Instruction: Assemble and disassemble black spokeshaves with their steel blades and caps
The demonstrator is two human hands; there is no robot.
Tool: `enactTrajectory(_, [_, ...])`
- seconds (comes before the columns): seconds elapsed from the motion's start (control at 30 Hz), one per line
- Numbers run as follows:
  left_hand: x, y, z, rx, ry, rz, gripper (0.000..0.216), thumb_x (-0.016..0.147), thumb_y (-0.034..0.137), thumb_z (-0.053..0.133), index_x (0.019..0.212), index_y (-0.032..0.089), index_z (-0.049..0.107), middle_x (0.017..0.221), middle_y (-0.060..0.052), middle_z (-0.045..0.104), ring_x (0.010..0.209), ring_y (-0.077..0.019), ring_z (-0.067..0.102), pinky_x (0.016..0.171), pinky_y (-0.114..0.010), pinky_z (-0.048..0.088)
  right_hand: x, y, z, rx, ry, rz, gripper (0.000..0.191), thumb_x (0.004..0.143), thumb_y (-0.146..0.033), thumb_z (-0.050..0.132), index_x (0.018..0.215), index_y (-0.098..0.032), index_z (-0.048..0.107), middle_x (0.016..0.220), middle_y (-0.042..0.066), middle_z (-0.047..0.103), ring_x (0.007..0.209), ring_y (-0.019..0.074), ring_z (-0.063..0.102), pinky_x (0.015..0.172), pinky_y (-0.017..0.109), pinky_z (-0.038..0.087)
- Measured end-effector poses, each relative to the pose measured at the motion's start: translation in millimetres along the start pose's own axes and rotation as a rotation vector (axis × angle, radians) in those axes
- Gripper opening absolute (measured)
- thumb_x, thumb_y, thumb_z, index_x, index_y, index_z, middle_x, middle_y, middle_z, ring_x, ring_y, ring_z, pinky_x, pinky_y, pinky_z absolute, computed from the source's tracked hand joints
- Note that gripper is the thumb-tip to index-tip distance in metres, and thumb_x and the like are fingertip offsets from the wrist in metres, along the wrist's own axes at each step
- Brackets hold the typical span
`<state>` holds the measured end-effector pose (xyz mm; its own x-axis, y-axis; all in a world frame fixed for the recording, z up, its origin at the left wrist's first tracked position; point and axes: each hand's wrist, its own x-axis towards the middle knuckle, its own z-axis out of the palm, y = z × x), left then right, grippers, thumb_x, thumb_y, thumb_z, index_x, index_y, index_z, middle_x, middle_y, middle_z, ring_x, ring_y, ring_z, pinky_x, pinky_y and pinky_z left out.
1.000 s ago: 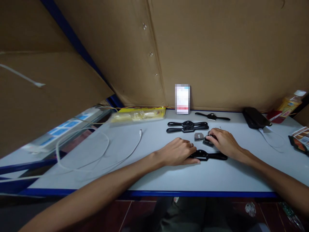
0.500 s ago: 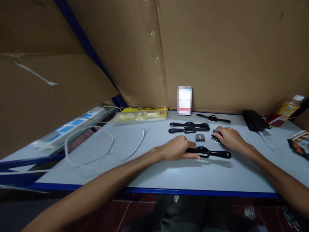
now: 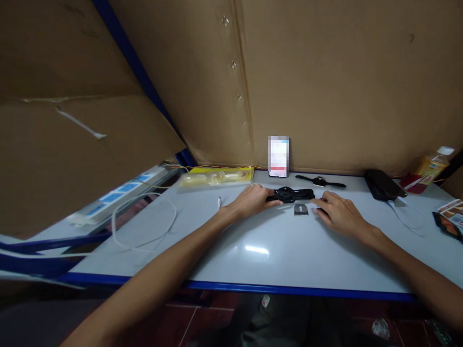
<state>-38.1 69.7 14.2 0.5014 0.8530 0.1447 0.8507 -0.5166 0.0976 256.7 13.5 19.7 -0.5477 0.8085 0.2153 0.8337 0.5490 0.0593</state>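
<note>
My left hand [image 3: 255,198] grips the left handle of a black spokeshave [image 3: 285,194] near the back middle of the table. That spokeshave lies against other black spokeshaves, and the overlap hides where each begins. My right hand [image 3: 340,213] rests low over the table just right of them, its thumb and forefinger bent close around a small dark piece that its fingers mostly cover. Between the hands a flat grey slotted blade [image 3: 301,210] lies on the table. Farther back sits another spokeshave [image 3: 320,181], apart from the group.
A phone [image 3: 278,156] leans on the cardboard wall. Yellow packaging [image 3: 217,176], a white cable [image 3: 175,212] and a power strip [image 3: 119,195] are on the left. A dark case [image 3: 385,184], a bottle [image 3: 432,166] and a card pack [image 3: 448,224] stand or lie right.
My left hand has carried the front spokeshave back to the others. My right hand has shifted slightly and now covers the metal pieces that showed beside its fingers.
</note>
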Motion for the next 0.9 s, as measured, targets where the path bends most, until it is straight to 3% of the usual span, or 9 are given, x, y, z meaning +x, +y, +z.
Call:
enactTrajectory(0.1, [-1.3, 4.7, -1.7, 0.034, -0.025, -0.003, 0.043, 0.094, 0.056, 0.054, 0.083, 0.018, 0.071, 0.063, -0.006, 0.062, 0.057, -0.0186, 0.055, 0.057, -0.028, 0.029, -3.4, -10.8, -1.1, -0.031, -0.057, -0.117, 0.046, 0.097, -0.016, 0.043, 0.139, -0.030, 0.056, 0.099, 0.009, 0.057, 0.087, 0.0226, 0.055, 0.057, 0.028, 0.028])
enactTrajectory(0.2, [-2.2, 8.5, -3.8, 0.052, -0.050, -0.002, 0.044, 0.094, 0.058, 0.054, 0.087, 0.018, 0.072, 0.065, -0.006, 0.064, 0.059, -0.0191, 0.057, 0.057, -0.028, 0.030, -5.0, -16.5, -0.1, -0.085, -0.110, -0.132, 0.054, 0.096, -0.010, 0.040, 0.144, -0.032, 0.052, 0.100, 0.010, 0.056, 0.085, 0.0227, 0.053, 0.057, 0.029, 0.026])
enactTrajectory(0.43, [-3.3, 11.4, -0.7, 0.080, -0.073, 0.011, 0.047, 0.094, 0.059, 0.051, 0.093, 0.018, 0.073, 0.070, -0.007, 0.068, 0.064, -0.0205, 0.061, 0.063, -0.029, 0.038, -3.9, -11.1, -1.0, -0.064, -0.122, -0.123, 0.047, 0.096, -0.010, 0.040, 0.130, -0.030, 0.065, 0.096, 0.010, 0.057, 0.088, 0.0240, 0.053, 0.061, 0.030, 0.030])
enactTrajectory(0.6, [-3.0, 12.4, 4.4, 0.121, -0.069, 0.024, 0.049, 0.094, 0.062, 0.049, 0.096, 0.018, 0.072, 0.072, -0.008, 0.069, 0.066, -0.0220, 0.064, 0.063, -0.028, 0.038, -2.9, -4.2, -10.5, -0.061, -0.158, -0.106, 0.042, 0.089, -0.006, 0.047, 0.112, -0.028, 0.074, 0.094, 0.009, 0.060, 0.085, 0.0218, 0.054, 0.061, 0.029, 0.028])
enactTrajectory(0.73, [-4.8, 16.4, 6.4, 0.149, -0.055, 0.033, 0.047, 0.095, 0.059, 0.049, 0.100, 0.017, 0.070, 0.075, -0.009, 0.070, 0.067, -0.0217, 0.065, 0.063, -0.028, 0.038, 0.0, 5.1, -17.8, -0.019, -0.112, -0.026, 0.031, 0.091, -0.011, 0.048, 0.102, -0.024, 0.075, 0.092, 0.007, 0.062, 0.076, 0.0171, 0.054, 0.059, 0.029, 0.026])
enactTrajectory(0.9, [-7.1, 19.8, 5.3, 0.149, -0.022, 0.086, 0.035, 0.095, 0.051, 0.053, 0.101, 0.018, 0.066, 0.091, -0.010, 0.071, 0.075, -0.0229, 0.065, 0.062, -0.029, 0.037, 5.8, 25.2, -20.4, -0.024, -0.021, 0.207, 0.028, 0.096, -0.022, 0.044, 0.096, -0.023, 0.072, 0.095, 0.007, 0.068, 0.072, 0.0180, 0.057, 0.057, 0.030, 0.023])
